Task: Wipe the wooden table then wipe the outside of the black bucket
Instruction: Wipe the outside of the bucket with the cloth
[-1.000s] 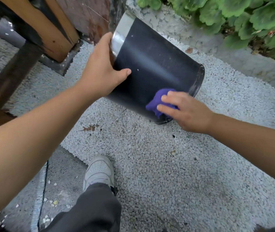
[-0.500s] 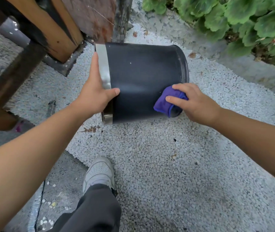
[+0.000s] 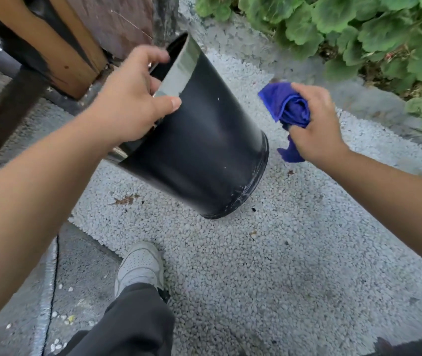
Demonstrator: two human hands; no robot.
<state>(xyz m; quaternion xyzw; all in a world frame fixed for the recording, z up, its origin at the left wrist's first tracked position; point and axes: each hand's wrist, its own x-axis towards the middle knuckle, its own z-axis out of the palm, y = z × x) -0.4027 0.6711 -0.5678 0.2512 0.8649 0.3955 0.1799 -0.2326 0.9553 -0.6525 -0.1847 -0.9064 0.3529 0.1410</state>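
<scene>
Centre frame: black cylindrical bucket with silver rim band [image 3: 199, 140], tilted, base toward lower right, above pale gravel ground [image 3: 269, 253]. At its rim, my left hand [image 3: 132, 98] grips it. Right of it, apart, my right hand [image 3: 312, 124] clutches a bunched purple cloth [image 3: 289, 106].

Both forearms are bare, no sleeves, watches or rings showing. A dark grey trouser leg [image 3: 132, 319] ends at a white perforated sneaker [image 3: 140, 265].

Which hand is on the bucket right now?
The left hand, gripping the bucket at its rim; the right hand holds the cloth clear of it.
</scene>
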